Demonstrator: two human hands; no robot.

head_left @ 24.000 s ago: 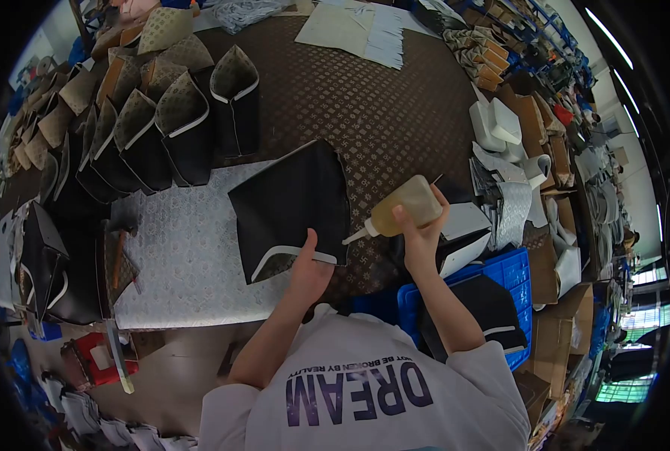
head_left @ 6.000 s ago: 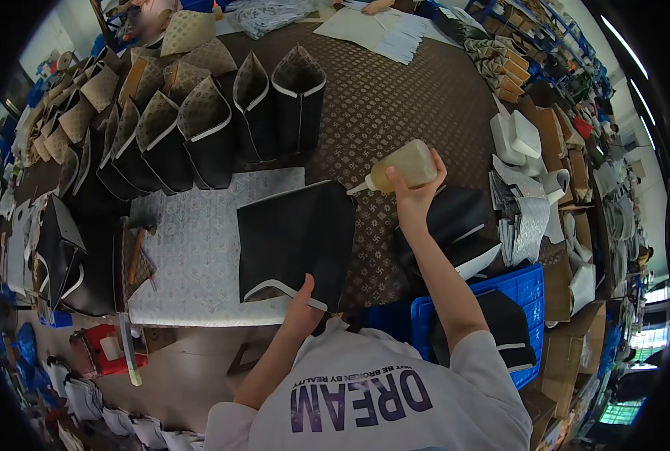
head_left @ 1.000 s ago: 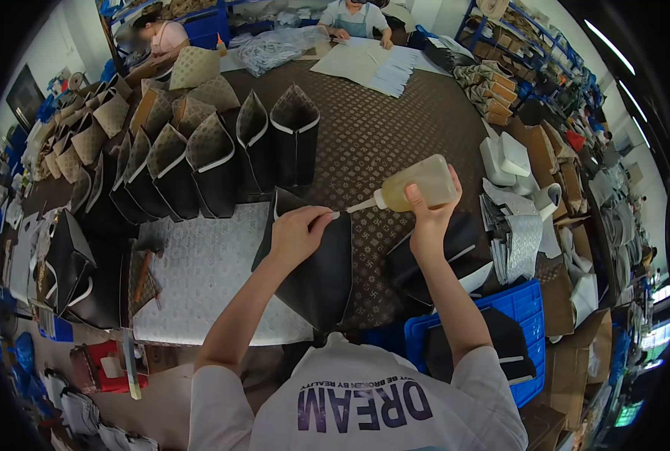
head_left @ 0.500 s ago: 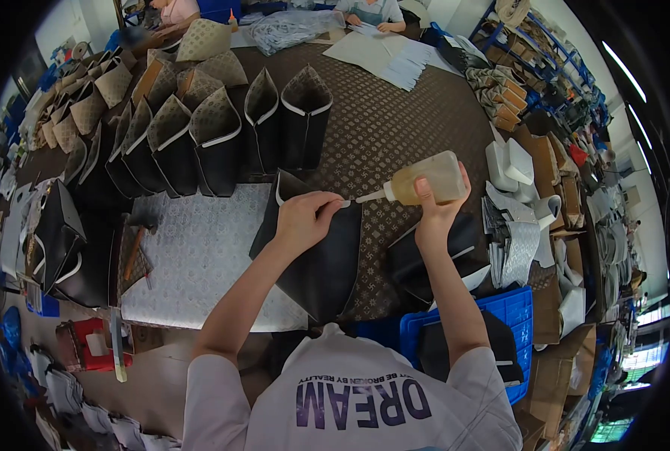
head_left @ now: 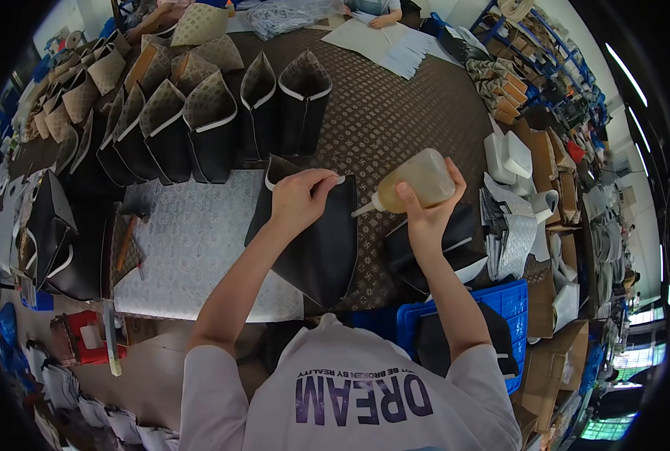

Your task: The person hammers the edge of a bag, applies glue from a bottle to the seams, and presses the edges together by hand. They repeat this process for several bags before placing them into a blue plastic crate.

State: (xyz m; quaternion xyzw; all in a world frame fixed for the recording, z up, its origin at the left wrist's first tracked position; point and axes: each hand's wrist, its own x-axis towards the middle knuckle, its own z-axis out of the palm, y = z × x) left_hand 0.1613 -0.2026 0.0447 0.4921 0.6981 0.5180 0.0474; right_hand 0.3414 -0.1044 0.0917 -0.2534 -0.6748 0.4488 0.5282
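My left hand (head_left: 301, 199) is closed on the white-trimmed top edge of a black bag body (head_left: 316, 259), thumb and fingers pinched together at the rim. The bag leans at the front edge of the table, its patterned lining partly showing behind my hand. In my right hand (head_left: 431, 214) is a translucent squeeze bottle (head_left: 424, 177) of yellowish liquid, probably glue, tilted with its thin nozzle pointing down to the left. The nozzle tip overlaps the bag's right edge, a little below the rim.
A row of upright black bag bodies (head_left: 211, 143) stands at the back left. A light patterned sheet (head_left: 192, 255) covers the table at left, with a hammer (head_left: 128, 240) beside it. A blue crate (head_left: 519, 323) sits at right. Two people (head_left: 384, 19) sit across the table.
The bottle has tilted more steeply, and its nozzle has moved down from the rim along the bag's right edge. My left hand keeps its pinch. The whole view has shifted slightly.
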